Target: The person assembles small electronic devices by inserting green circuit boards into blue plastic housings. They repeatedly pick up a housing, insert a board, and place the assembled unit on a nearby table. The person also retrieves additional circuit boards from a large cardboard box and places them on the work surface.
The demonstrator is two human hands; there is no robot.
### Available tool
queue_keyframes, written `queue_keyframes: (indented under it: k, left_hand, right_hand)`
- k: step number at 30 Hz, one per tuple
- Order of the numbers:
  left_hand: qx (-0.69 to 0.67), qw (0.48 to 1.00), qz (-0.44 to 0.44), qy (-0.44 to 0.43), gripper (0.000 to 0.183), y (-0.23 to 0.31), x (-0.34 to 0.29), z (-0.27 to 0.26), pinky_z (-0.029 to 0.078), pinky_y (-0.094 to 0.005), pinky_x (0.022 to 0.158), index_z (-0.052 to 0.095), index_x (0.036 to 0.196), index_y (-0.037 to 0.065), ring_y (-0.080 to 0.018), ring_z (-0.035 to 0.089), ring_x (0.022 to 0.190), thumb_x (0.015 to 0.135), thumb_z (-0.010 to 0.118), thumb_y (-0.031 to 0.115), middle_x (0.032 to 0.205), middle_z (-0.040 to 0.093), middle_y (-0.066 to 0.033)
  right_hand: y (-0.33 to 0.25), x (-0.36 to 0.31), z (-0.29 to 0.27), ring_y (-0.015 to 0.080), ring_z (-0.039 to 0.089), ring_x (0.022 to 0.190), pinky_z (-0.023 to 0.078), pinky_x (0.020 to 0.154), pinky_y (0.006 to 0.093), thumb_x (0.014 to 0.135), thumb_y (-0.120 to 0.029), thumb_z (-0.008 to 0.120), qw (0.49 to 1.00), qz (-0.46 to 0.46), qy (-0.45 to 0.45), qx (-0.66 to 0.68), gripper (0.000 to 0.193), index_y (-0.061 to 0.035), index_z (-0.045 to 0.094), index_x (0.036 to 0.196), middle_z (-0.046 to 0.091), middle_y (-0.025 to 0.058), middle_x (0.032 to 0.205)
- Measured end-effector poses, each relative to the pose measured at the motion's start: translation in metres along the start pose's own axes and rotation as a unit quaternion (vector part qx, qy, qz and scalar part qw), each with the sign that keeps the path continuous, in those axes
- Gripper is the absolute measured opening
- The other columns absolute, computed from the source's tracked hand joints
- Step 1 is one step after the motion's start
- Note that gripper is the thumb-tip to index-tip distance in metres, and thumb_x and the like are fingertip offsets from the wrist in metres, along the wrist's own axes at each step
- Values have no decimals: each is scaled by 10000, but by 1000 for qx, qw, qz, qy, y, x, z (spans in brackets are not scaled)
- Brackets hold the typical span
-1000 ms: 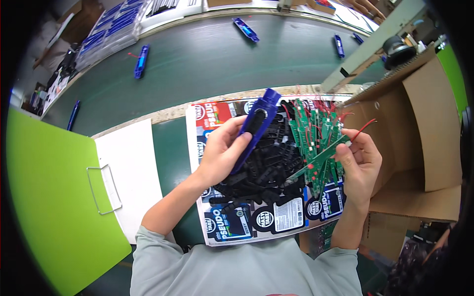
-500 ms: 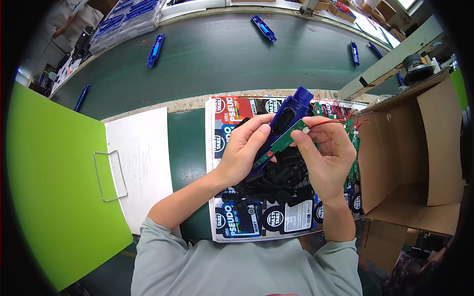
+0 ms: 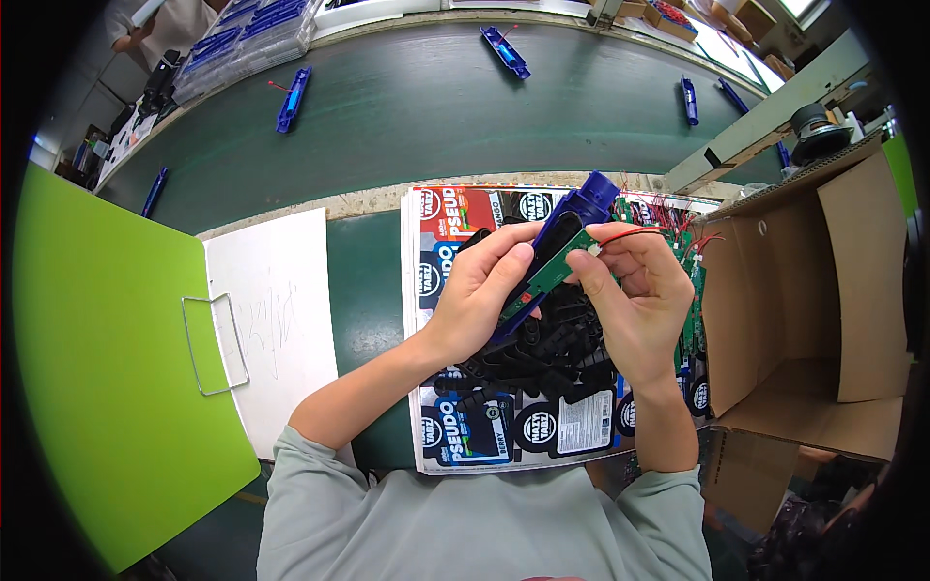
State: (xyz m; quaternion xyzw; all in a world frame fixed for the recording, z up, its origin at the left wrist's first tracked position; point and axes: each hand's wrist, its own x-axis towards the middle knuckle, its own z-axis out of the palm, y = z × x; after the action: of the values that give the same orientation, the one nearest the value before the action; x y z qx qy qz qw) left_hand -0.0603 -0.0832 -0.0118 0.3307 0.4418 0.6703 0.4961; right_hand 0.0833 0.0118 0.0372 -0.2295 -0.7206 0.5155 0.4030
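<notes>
Tilted over the printed sheets, a dark blue plastic housing lies in the grip of my left hand, its thumb on top. A black insert sits inside the housing. My right hand pinches the upper end of a narrow green circuit board between thumb and fingers, near a white connector with red and black wires. The board lies along the housing's open side; whether it is fully seated I cannot tell. Beneath both hands is a pile of black plastic parts.
Several wired green boards lie right of the pile, beside an open cardboard box. A green panel and white sheet stand left. Blue housings rest on the green conveyor belt ahead.
The circuit board has tilted slightly and lies closer against the blue housing. Housings on the belt have shifted a little to the left. Both hands keep nearly the same place.
</notes>
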Motion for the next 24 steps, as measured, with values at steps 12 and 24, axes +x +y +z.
queue_keyframes:
  k: [12, 24]
  left_hand:
    - [-5, 1000, 20, 10, 392, -5, -1, 0, 573, -264, 648, 552, 1367, 14, -101, 656, 809, 1060, 482, 247, 1007, 674, -82]
    - [-21, 1000, 6, 8, 386, -3, -2, 1, 579, -277, 653, 555, 1362, 11, -116, 659, 804, 1059, 475, 235, 1011, 674, -90]
  right_hand:
    - [-5, 2, -2, 113, 712, 757, 558, 669, 229, 862, 43, 751, 998, -19, -20, -49, 220, 29, 690, 1073, 718, 70, 864]
    - [-6, 4, -5, 93, 686, 720, 559, 640, 236, 848, 36, 760, 998, -17, -32, -44, 190, 23, 707, 1030, 703, 67, 805]
